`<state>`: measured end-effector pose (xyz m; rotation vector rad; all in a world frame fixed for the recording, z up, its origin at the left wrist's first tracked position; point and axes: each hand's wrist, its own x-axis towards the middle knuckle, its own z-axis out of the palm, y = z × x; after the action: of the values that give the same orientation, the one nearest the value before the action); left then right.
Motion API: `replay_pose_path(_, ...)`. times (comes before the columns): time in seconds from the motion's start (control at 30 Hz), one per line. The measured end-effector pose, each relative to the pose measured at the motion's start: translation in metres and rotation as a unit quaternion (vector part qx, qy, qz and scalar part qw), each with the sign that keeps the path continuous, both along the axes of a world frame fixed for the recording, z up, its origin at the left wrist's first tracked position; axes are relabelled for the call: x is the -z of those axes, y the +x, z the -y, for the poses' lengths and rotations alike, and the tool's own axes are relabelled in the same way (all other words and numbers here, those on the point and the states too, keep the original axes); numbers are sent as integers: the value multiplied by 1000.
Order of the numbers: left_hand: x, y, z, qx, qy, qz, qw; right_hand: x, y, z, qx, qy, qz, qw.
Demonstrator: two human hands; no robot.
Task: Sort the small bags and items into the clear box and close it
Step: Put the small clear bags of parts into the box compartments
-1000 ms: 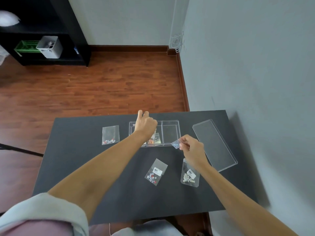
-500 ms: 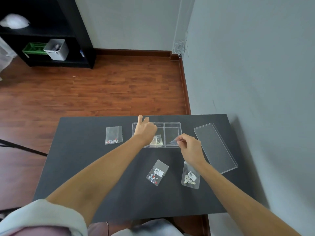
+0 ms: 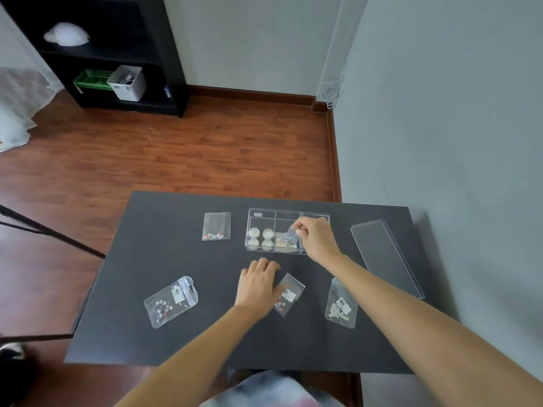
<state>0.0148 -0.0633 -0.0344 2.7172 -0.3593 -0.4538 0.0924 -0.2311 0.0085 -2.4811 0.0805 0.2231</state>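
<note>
The clear box [image 3: 315, 214] stands open at the far middle of the black table [image 3: 176, 259]. Its left compartment holds several round white items [image 3: 260, 238], and a small bag [image 3: 281, 241] lies in the middle one. My right hand [image 3: 316, 239] hovers over the box and pinches a tiny bag [image 3: 292, 234] above the middle compartment. My left hand [image 3: 258, 284] lies palm down on the table, its thumb side touching a labelled bag [image 3: 289, 293]. More bags lie left of the box [image 3: 216, 226], at the front left [image 3: 171, 301] and beside my right forearm [image 3: 340, 304].
The box's clear lid [image 3: 385, 254] lies flat at the table's right side, close to the grey wall. A black shelf unit [image 3: 123, 54] with a white bin and a green basket stands across the wooden floor. A black bar [image 3: 50, 230] juts in from the left.
My left hand left the box and came back toward me, onto the labelled bag. My right hand carried the tiny bag over the box's middle compartment. The view shifted, revealing the front-left bag.
</note>
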Motion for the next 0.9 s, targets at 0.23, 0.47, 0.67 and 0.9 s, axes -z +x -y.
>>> replay_pose_path(0.23, 14, -27, 23, -35, 28, -44, 998, 17, 14, -1, -85, -173, -23, 981)
replay_pose_path(0.47, 6, -29, 21, -81, -23, -101, 991, 21, 24, -5, -126, -254, -13, 959)
replay_pose_path(0.67, 2, -27, 19, -81, -12, -122, 989, 28, 22, -8, -152, -293, 4, 944)
replay_pose_path(0.9, -16, -18, 11, -60, -52, -103, 992, 28, 12, 2, -81, -169, 75, 979)
